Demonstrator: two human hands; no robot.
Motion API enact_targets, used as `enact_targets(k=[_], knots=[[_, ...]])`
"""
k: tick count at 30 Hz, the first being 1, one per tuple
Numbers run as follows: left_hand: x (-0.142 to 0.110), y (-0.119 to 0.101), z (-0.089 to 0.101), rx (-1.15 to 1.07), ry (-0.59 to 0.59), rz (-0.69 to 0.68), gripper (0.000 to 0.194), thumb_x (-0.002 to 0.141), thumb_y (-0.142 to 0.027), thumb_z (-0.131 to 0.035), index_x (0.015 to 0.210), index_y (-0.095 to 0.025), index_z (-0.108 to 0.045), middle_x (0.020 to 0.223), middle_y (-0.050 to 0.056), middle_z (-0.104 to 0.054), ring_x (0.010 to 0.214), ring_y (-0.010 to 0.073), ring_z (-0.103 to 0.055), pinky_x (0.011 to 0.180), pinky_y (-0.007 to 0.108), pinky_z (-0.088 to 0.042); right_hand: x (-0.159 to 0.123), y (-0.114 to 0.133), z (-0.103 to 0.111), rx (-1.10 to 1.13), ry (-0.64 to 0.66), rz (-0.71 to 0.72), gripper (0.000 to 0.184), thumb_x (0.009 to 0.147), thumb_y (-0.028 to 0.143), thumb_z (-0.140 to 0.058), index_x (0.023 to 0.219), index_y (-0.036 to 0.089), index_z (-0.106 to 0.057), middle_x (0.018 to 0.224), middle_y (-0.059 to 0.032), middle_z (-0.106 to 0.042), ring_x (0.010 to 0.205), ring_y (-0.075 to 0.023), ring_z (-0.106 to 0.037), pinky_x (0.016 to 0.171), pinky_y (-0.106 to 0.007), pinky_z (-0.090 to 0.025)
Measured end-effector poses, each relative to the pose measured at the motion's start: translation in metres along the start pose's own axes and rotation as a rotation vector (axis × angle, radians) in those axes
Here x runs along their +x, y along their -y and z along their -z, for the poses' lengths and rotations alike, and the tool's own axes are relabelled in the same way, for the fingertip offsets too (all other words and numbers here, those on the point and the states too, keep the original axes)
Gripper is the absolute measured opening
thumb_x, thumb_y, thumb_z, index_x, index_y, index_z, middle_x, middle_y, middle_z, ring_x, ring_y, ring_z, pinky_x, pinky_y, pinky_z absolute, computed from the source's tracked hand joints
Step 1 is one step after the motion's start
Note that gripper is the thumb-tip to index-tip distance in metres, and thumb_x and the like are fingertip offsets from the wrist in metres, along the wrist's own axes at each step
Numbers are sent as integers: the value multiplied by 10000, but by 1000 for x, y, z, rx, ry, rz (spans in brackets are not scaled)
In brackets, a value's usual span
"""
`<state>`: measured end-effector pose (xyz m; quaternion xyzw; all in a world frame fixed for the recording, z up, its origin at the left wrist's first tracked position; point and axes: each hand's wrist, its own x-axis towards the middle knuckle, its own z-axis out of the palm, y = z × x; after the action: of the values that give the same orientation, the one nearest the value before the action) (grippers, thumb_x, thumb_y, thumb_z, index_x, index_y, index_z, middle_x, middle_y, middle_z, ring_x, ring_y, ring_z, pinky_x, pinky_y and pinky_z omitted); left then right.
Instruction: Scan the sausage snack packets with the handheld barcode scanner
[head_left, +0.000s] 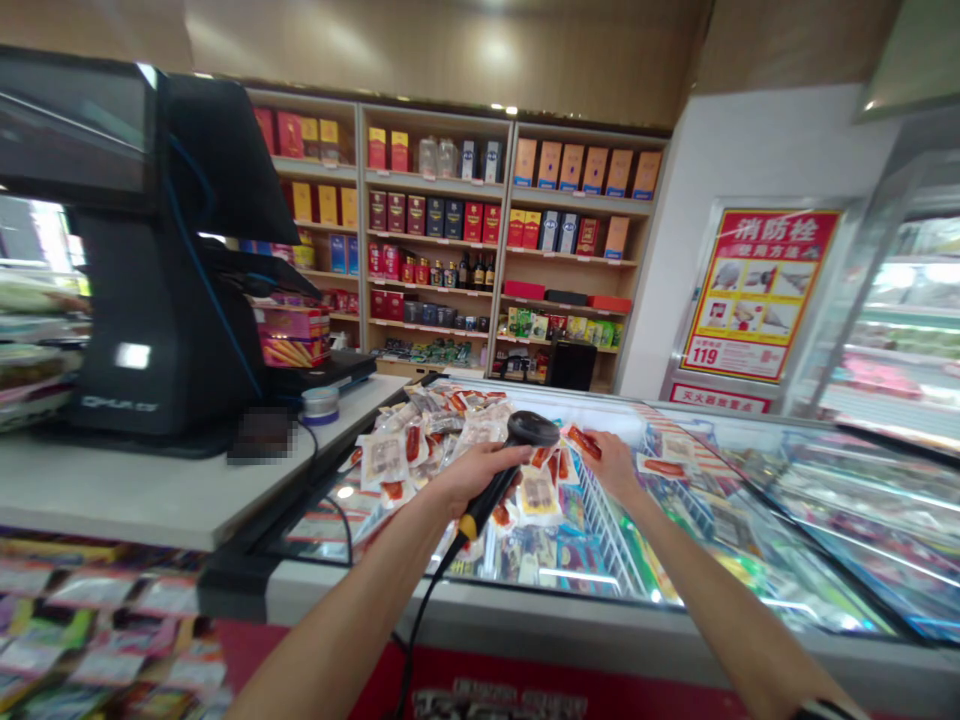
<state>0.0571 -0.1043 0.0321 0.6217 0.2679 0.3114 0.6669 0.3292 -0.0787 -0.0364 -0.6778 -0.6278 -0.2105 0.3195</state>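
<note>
My left hand [480,478] is wrapped round a black barcode scanner [533,430] with a yellow band at its base and a cable hanging down. The scanner's head points away from me, over the chest freezer's glass top. To its right, my right hand [613,466] grips a small clear packet of red sausage [584,442] by its near end. Under and beyond the scanner lies a pile of sealed packets [450,430], some with red sausage and some with pale pieces. One more sausage packet [664,467] lies apart on the glass, right of my right hand.
A checkout terminal [165,300] stands on the white counter [172,500] at left, with a small round tin [320,405] near the edge. Shelves of boxes [435,215] line the back wall. A glass-fronted cooler [907,330] is at right.
</note>
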Motion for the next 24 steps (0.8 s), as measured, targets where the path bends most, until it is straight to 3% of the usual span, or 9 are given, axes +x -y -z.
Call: enact_targets(k=[11, 20, 24], knots=[[3, -4, 10, -43, -72, 7, 329, 594, -410, -609, 734, -120, -545, 514, -11, -526, 412, 54, -473, 406, 165, -360, 12, 1, -17, 18, 17, -3, 278, 723, 323, -438, 940, 186, -543, 907, -41, -577, 850, -174, -484, 745, -283, -314], [11, -1, 8, -120, -76, -7, 307, 613, -406, -597, 706, -123, -525, 522, -17, -513, 404, 53, -471, 386, 160, -354, 17, 1, -14, -18, 18, -32, 273, 720, 316, -446, 927, 177, -558, 890, -44, -591, 833, -166, -500, 729, -256, -326], [14, 1, 15, -120, -160, -1, 308, 612, -402, -599, 705, -120, -517, 517, -15, -508, 400, 58, -470, 364, 160, -345, 29, 17, -29, -54, 121, -125, 275, 727, 345, -439, 876, 173, -592, 822, -55, -619, 775, -162, -534, 662, -238, -349]])
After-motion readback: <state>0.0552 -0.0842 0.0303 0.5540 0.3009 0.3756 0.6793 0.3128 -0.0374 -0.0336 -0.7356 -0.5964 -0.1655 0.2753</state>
